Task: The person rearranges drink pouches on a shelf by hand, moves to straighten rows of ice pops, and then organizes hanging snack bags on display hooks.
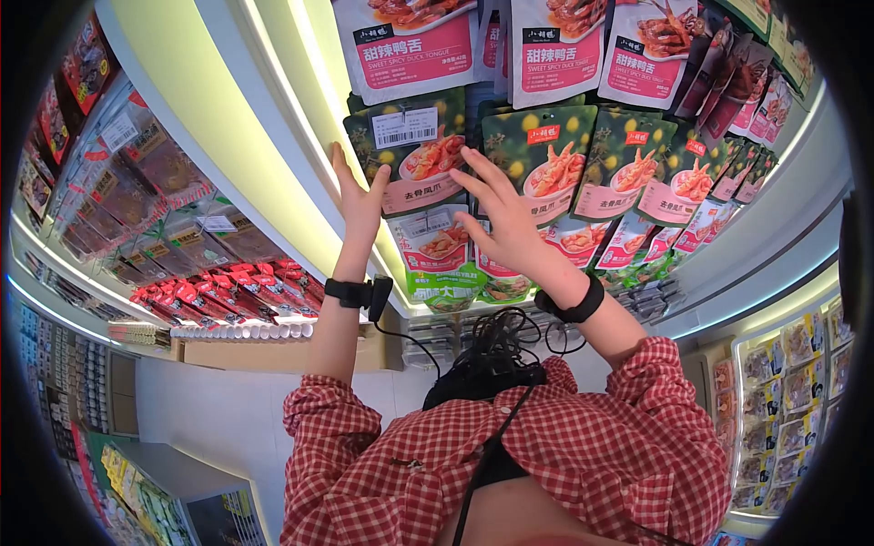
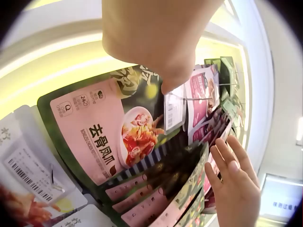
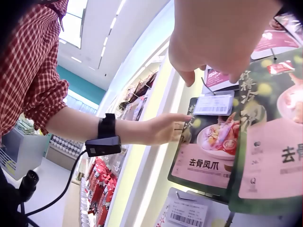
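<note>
In the head view my left hand (image 1: 360, 202) is at the left edge of a green and pink pouch (image 1: 421, 193) of boneless chicken feet. Its fingers point up along the pouch's side, the thumb over the front edge. A white barcode tag (image 1: 406, 127) hangs across the pouch's upper front; in the left wrist view a fingertip lies right by this tag (image 2: 174, 111). My right hand (image 1: 506, 217) has its fingers spread and fairly straight, their tips overlapping the pouch's right side. The right wrist view shows the pouch (image 3: 201, 161) hanging, with the left hand (image 3: 163, 128) beside it.
More green pouches (image 1: 539, 164) hang in rows to the right. Pink duck tongue pouches (image 1: 414, 50) hang above, other pouches (image 1: 437, 244) below. A lit white shelf divider (image 1: 300, 182) stands close on the left, with red packets (image 1: 232, 293) beyond it. Cables run from the wristbands.
</note>
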Demonstrator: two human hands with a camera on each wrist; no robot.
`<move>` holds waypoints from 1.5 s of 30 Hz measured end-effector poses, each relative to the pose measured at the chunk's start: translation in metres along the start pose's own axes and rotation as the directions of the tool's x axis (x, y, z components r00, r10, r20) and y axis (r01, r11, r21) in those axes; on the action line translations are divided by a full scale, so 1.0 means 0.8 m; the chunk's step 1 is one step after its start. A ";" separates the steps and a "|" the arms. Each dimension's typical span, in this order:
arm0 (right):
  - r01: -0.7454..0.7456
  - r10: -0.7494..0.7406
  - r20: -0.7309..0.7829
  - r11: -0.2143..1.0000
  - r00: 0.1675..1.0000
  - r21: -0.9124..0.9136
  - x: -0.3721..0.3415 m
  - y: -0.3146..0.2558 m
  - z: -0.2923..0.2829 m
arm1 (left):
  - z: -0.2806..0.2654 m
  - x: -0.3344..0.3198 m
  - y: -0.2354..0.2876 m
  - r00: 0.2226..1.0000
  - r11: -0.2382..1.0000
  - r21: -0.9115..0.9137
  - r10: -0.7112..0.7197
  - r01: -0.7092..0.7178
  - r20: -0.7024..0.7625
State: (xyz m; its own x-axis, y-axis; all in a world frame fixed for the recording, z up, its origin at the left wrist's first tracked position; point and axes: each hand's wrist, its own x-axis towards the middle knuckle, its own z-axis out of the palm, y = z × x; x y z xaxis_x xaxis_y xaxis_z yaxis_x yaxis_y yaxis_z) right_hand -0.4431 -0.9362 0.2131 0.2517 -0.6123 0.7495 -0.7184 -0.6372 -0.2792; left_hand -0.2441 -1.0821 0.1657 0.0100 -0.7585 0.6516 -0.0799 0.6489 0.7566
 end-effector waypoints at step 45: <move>-0.130 0.156 0.281 0.985 0.947 -0.110 -0.014 -0.035 0.049 | -0.013 -0.012 0.060 0.913 0.865 -0.297 -0.398 0.405 0.086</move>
State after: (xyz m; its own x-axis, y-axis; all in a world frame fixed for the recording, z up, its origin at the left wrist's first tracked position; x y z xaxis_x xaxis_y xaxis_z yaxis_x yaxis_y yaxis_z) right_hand -0.4007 -0.9299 0.1887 0.3083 -0.8107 0.4976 -0.8118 -0.4970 -0.3067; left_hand -0.2376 -1.0435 0.1963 -0.0447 -0.9563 0.2891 0.2313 0.2716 0.9342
